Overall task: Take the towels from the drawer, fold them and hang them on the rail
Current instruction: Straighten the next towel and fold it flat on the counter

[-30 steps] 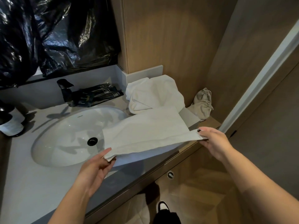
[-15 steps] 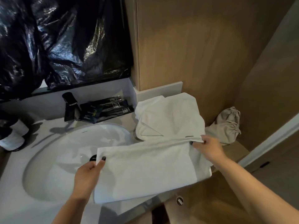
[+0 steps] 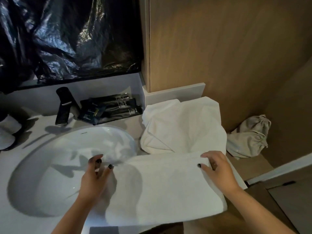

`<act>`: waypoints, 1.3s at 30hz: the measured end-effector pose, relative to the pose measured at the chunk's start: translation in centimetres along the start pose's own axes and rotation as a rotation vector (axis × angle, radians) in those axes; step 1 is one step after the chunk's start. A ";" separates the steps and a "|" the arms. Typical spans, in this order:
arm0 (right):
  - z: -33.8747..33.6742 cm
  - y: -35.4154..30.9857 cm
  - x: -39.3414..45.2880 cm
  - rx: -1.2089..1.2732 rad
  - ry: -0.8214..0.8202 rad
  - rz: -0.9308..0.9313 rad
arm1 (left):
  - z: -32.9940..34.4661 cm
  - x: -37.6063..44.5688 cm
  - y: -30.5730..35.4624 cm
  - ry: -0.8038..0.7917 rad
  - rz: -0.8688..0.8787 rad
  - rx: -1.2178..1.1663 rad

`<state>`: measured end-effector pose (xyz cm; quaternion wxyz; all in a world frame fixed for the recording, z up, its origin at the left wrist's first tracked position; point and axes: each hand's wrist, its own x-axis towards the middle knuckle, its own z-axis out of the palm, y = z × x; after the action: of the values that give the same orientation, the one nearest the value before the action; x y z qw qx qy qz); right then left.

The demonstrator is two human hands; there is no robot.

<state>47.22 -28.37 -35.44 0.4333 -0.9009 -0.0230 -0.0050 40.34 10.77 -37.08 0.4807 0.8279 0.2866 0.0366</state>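
On countertop (image 3: 30, 222), front edge | folded towel (image 3: 165, 188) overhangs sink (image 3: 50, 166) rim | left hand (image 3: 94, 179) pinches far-left corner | right hand (image 3: 217, 168) pinches far-right corner | crumpled towels (image 3: 182, 125) just behind.

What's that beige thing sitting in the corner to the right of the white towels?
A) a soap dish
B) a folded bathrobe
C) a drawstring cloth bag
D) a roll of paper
C: the beige cloth bag is gathered at its neck by a drawstring and slumps beside the crumpled towel.
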 end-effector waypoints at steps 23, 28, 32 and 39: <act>-2.7 -0.5 4.9 -0.280 -0.523 -0.205 | -0.8 0.1 -0.4 -0.039 -0.062 -0.153; -1.8 0.0 5.7 -0.386 -0.560 -0.171 | -0.6 0.1 -0.3 -0.015 -0.069 -0.166; -2.0 -0.3 5.4 -0.138 -0.323 -0.181 | -0.6 0.3 -0.3 0.021 -0.072 -0.167; -0.7 0.1 4.6 0.288 -0.069 0.297 | -0.1 1.0 0.5 0.051 -0.062 -0.168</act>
<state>51.84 -28.85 -34.91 0.5525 -0.8228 0.0948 0.0932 41.37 11.18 -36.86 0.5417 0.7743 0.3202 0.0666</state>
